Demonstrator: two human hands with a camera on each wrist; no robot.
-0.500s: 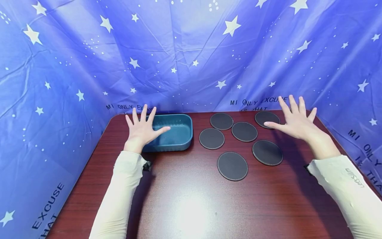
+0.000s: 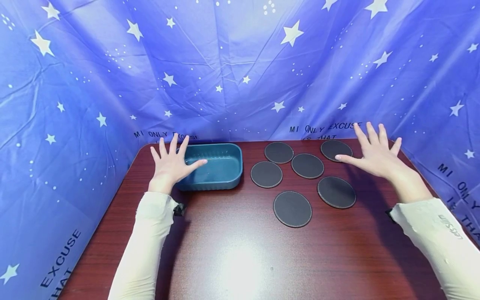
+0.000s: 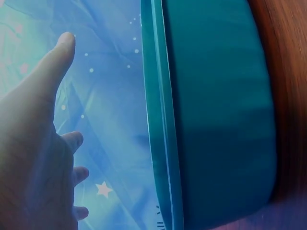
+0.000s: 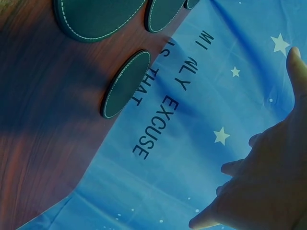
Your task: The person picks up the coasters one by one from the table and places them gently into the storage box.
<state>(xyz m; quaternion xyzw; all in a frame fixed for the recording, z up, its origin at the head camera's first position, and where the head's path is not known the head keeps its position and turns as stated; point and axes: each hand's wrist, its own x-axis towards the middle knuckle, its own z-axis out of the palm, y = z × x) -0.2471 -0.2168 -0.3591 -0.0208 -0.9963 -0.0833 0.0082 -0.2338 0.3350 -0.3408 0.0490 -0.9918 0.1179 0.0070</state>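
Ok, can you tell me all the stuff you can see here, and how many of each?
coasters: six, dark grey and round with pale stitched edges, lying flat on the right half of the table.
tray: one, teal, rectangular, at the back left of the table.
table: one, reddish-brown wood grain, under everything.
star cloth: one, blue with white stars and black lettering, hung behind and to both sides.
sleeves: two, cream, on the forearms.
left hand: one, fingers spread, above the tray's left end.
right hand: one, fingers spread, beside the back right coaster.
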